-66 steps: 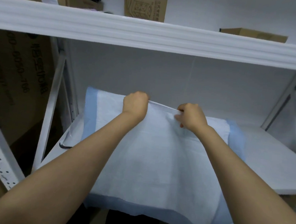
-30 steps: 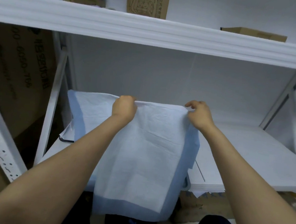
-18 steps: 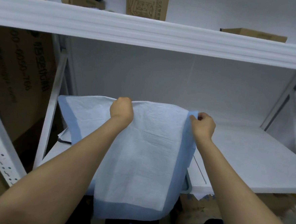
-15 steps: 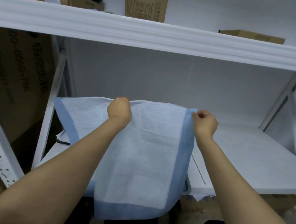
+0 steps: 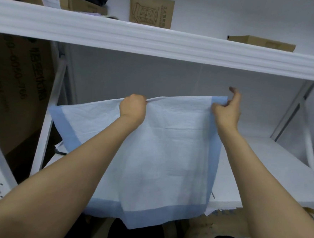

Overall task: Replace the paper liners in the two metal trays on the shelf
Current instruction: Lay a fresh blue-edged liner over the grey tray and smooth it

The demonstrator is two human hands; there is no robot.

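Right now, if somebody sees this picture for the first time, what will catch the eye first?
The large white paper liner with blue borders fills the centre, held up and hanging past the front edge of the lower white shelf. The left hand grips its top edge; the right hand pinches its top right corner. Above, a white shelf beam carrying brown cardboard boxes crosses the view.
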